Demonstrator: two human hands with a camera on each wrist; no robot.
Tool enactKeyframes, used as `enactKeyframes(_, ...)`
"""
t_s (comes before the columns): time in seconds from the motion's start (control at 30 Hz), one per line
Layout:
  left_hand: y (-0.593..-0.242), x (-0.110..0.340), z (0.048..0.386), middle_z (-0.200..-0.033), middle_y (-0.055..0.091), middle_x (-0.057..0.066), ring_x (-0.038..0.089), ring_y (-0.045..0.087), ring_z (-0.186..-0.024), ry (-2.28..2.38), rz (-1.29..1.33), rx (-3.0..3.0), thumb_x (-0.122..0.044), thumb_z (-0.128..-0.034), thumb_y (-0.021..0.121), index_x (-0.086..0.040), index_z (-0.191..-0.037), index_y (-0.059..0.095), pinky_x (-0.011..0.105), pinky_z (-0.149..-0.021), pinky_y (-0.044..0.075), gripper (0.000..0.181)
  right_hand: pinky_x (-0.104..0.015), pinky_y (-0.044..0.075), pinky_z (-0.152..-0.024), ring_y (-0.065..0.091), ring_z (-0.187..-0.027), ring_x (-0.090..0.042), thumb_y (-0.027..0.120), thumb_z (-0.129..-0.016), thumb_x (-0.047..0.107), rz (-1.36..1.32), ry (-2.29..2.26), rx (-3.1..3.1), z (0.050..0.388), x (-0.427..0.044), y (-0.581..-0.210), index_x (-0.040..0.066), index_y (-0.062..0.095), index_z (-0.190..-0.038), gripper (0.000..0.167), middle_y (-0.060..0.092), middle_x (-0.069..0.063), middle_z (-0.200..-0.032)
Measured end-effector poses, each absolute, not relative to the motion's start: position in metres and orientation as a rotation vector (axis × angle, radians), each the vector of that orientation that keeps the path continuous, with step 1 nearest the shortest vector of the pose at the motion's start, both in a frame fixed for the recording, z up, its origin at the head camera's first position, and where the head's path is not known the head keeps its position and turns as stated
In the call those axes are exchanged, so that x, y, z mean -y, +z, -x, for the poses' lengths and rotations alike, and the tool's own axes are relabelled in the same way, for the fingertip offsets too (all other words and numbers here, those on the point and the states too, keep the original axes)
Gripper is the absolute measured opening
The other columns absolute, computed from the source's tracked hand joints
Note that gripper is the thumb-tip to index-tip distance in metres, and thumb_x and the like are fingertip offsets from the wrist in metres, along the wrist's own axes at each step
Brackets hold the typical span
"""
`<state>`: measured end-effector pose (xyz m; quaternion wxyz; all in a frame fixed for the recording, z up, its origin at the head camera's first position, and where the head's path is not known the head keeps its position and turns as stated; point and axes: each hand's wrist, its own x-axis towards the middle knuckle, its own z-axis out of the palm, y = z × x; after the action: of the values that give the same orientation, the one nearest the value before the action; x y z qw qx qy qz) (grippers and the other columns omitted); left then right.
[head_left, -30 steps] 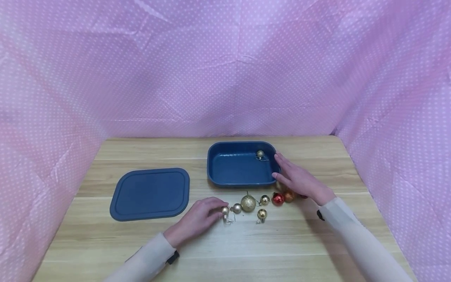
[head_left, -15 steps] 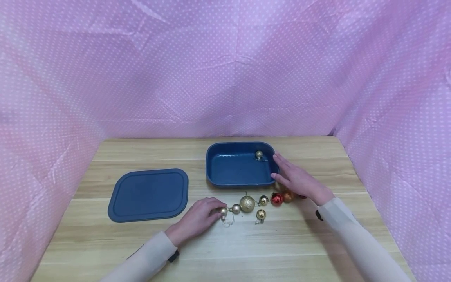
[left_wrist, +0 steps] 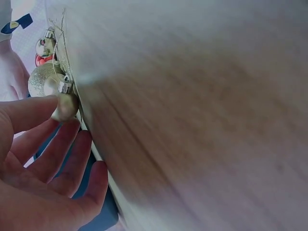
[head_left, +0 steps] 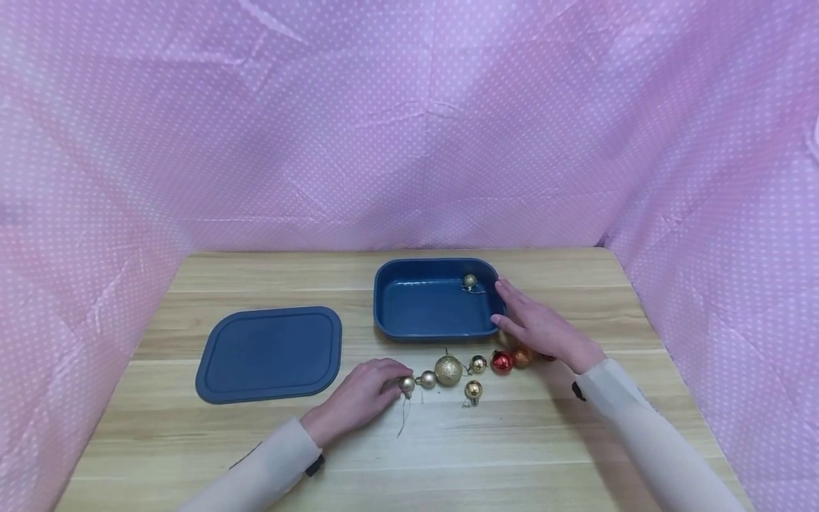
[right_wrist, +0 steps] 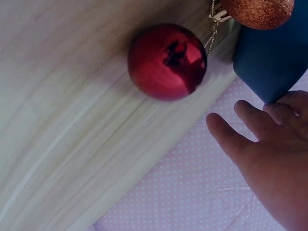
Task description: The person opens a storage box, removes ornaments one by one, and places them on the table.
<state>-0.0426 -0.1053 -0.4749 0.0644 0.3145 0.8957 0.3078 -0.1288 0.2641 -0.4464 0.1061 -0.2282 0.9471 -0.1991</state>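
My left hand (head_left: pixel 360 393) pinches a small matte gold Christmas bauble (head_left: pixel 407 384) between thumb and fingers, low over the table. In the left wrist view the same bauble (left_wrist: pixel 67 107) shows its silver cap and a string loop. My right hand (head_left: pixel 544 328) rests with extended fingers against the right side of a deep blue container (head_left: pixel 419 307). Inside that container, at the back right, lies a small glittery gold bauble (head_left: pixel 470 281). Right beside the held bauble sits another matte gold one (head_left: pixel 428 379).
Along the container's front lie a large glitter bauble (head_left: pixel 448 370), shiny gold ones (head_left: pixel 478 364), a red one (head_left: pixel 502 362) and an orange one (head_left: pixel 522 356). Another red bauble (right_wrist: pixel 167 62) is near my right wrist. A flat blue lid (head_left: pixel 271 355) lies left on the wooden table (head_left: pixel 307 284).
The string of the pinched bauble, bunched up earlier, now stretches out toward the table's front. Both hands stay almost where they were; the whole view shifts slightly.
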Motion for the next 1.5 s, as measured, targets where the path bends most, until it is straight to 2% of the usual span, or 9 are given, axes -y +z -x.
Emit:
enactKeyframes(0.2, -0.473, 0.106, 0.041, -0.132, 0.068, 0.011, 0.029, 0.064, -0.123, 0.944, -0.916, -2.694, -0.009, -0.0937, 0.072, -0.006, -0.130, 0.070, 0.051, -0.104, 0.050, 0.036, -0.056, 0.025, -0.121, 0.022, -0.154, -0.039, 0.045, -0.109, 0.051, 0.672, -0.583, -2.789, 0.129, -0.264, -0.445, 0.005, 0.015, -0.166, 0.079, 0.009, -0.017, -0.172)
enactKeyframes(0.43, -0.466, 0.109, 0.039, -0.132, 0.068, 0.009, 0.026, 0.065, -0.122, 0.993, -0.881, -2.754, -0.014, -0.0938, 0.074, -0.007, -0.128, 0.072, 0.047, -0.103, 0.051, 0.034, -0.056, 0.025, -0.121, 0.023, -0.154, -0.039, 0.045, -0.109, 0.051, 0.671, -0.590, -2.787, 0.130, -0.263, -0.444, 0.005, 0.015, -0.166, 0.079, 0.010, -0.017, -0.172)
enactKeyframes(0.63, -0.455, 0.111, 0.037, -0.133, 0.068, 0.008, 0.028, 0.062, -0.125, 1.087, -0.862, -2.820, -0.020, -0.0963, 0.073, -0.009, -0.130, 0.071, 0.054, -0.106, 0.047, 0.035, -0.056, 0.026, -0.121, 0.024, -0.153, -0.040, 0.045, -0.109, 0.051, 0.673, -0.593, -2.788, 0.132, -0.263, -0.443, 0.005, 0.015, -0.166, 0.079, 0.010, -0.017, -0.172)
enactKeyframes(0.73, -0.449, 0.111, 0.040, -0.133, 0.068, 0.005, 0.027, 0.061, -0.125, 1.133, -0.899, -2.867, -0.020, -0.0967, 0.073, -0.011, -0.131, 0.070, 0.054, -0.106, 0.046, 0.036, -0.056, 0.026, -0.121, 0.025, -0.153, -0.040, 0.045, -0.109, 0.051, 0.674, -0.592, -2.789, 0.133, -0.262, -0.443, 0.006, 0.015, -0.166, 0.079, 0.010, -0.016, -0.172)
enactKeyframes(0.9, -0.440, 0.113, 0.052, -0.141, 0.063, 0.009, 0.030, 0.057, -0.131, 1.201, -1.020, -2.970, -0.020, -0.0977, 0.071, -0.007, -0.135, 0.067, 0.056, -0.108, 0.045, 0.040, -0.056, 0.026, -0.121, 0.025, -0.153, -0.040, 0.044, -0.109, 0.051, 0.675, -0.584, -2.792, 0.135, -0.262, -0.443, 0.006, 0.014, -0.166, 0.079, 0.010, -0.016, -0.172)
enactKeyframes(1.03, -0.435, 0.115, 0.067, -0.153, 0.052, 0.013, 0.035, 0.047, -0.141, 1.170, -1.037, -3.059, -0.030, -0.1006, 0.065, -0.004, -0.144, 0.059, 0.063, -0.110, 0.039, 0.051, -0.056, 0.026, -0.121, 0.024, -0.153, -0.040, 0.044, -0.109, 0.051, 0.680, -0.582, -2.796, 0.135, -0.262, -0.443, 0.005, 0.014, -0.166, 0.079, 0.010, -0.017, -0.172)
enactKeyframes(1.17, -0.434, 0.113, 0.082, -0.165, 0.035, 0.015, 0.037, 0.029, -0.153, 0.970, -0.932, -3.141, -0.046, -0.1040, 0.055, -0.003, -0.154, 0.047, 0.067, -0.117, 0.027, 0.067, -0.056, 0.026, -0.121, 0.025, -0.153, -0.041, 0.045, -0.109, 0.051, 0.686, -0.577, -2.797, 0.134, -0.263, -0.443, 0.004, 0.015, -0.166, 0.079, 0.010, -0.018, -0.172)
enactKeyframes(1.3, -0.439, 0.107, 0.096, -0.172, 0.015, 0.015, 0.039, 0.010, -0.158, 0.736, -0.753, -3.126, -0.062, -0.1045, 0.041, -0.003, -0.163, 0.030, 0.067, -0.121, 0.015, 0.084, -0.056, 0.026, -0.120, 0.026, -0.152, -0.042, 0.045, -0.109, 0.051, 0.687, -0.575, -2.799, 0.132, -0.263, -0.444, 0.003, 0.015, -0.166, 0.080, 0.010, -0.019, -0.172)
enactKeyframes(1.5, -0.448, 0.100, 0.114, -0.173, -0.001, 0.014, 0.041, 0.001, -0.158, 0.544, -0.543, -3.054, -0.072, -0.1019, 0.035, -0.002, -0.166, 0.013, 0.070, -0.120, 0.008, 0.097, -0.058, 0.026, -0.120, 0.026, -0.152, -0.043, 0.049, -0.108, 0.050, 0.695, -0.572, -2.818, 0.131, -0.262, -0.443, 0.001, 0.021, -0.164, 0.080, 0.016, -0.021, -0.170)
